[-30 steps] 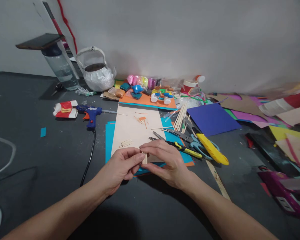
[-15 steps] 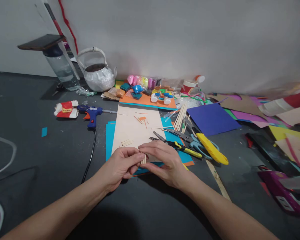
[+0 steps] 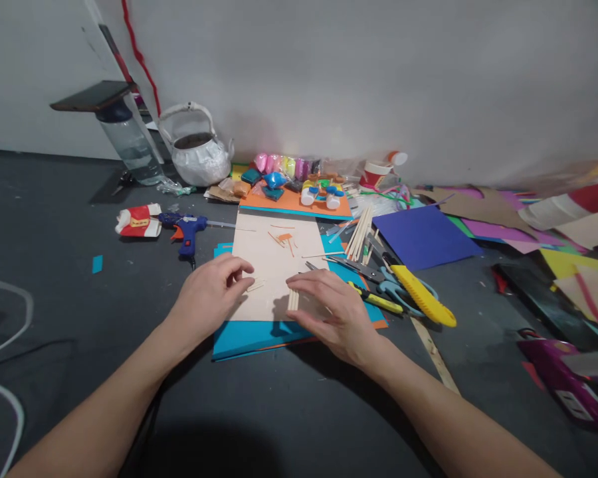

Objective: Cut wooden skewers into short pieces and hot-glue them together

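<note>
My right hand (image 3: 336,312) holds a small row of short wooden sticks (image 3: 293,299) upright between thumb and fingers, over the cream sheet (image 3: 274,252). To the left, my left hand (image 3: 214,292) has its fingers curved, with thumb and index apart and nothing visible between them. Right beside its fingertips lie a few more cut stick pieces (image 3: 256,285) on the sheet. Orange scraps (image 3: 285,238) are further back on the same sheet. Beneath it are blue sheets (image 3: 239,338). Scissors with black blades and a yellow-black handle (image 3: 373,297) lie partly behind my right hand.
A blue glue gun (image 3: 188,232) rests left of the sheets. Long sticks (image 3: 360,232), blue-handled scissors (image 3: 386,282) and a yellow cutter knife (image 3: 423,297) lie to the right. Behind stand a kettle (image 3: 202,159), a water bottle (image 3: 132,146) and clay packets (image 3: 274,179).
My left hand has come away from the stick row and moved left towards the loose pieces, its fingers parting. The right hand keeps hold of the row. The view has shifted slightly.
</note>
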A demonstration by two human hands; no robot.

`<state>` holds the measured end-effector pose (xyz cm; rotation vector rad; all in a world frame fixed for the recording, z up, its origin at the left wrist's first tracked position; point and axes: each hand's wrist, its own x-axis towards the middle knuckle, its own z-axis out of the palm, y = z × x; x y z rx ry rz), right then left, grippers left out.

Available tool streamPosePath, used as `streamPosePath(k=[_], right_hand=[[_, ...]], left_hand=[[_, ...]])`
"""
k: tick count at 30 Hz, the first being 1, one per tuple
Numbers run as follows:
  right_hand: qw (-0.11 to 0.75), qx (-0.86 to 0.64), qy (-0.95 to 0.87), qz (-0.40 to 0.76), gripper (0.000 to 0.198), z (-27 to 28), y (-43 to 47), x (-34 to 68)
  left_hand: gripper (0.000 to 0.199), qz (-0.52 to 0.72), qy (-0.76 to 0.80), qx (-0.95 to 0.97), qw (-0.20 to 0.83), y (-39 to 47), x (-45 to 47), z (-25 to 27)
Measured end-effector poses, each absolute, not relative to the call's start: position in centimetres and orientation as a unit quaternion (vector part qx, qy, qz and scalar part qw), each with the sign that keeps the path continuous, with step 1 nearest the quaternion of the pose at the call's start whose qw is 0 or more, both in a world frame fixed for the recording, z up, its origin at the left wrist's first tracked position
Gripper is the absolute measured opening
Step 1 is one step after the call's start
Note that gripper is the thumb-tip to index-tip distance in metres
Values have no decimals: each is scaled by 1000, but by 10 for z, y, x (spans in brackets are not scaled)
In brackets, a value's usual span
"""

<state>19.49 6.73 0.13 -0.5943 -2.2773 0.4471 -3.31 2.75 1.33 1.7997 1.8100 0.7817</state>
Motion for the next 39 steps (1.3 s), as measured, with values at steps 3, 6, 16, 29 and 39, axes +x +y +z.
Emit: streamPosePath(k=[3, 6, 16, 29, 39], right_hand=[[359, -242, -886, 169, 25, 1, 68, 195], [349, -252, -888, 164, 24, 1, 68, 196], [333, -268, -889, 161, 23, -1, 71, 198], [329, -273, -890, 155, 24, 1, 71, 199], [317, -270, -895, 157, 23, -3, 70, 196]], left_hand=[[13, 239, 664, 679, 201, 31, -38, 5], [11, 207, 653, 704, 187, 32, -35, -3], [16, 186, 655, 717, 150, 34, -35, -5], [10, 172, 603, 773, 97, 45, -35, -18], [14, 273, 590, 756, 82, 50, -44, -16]])
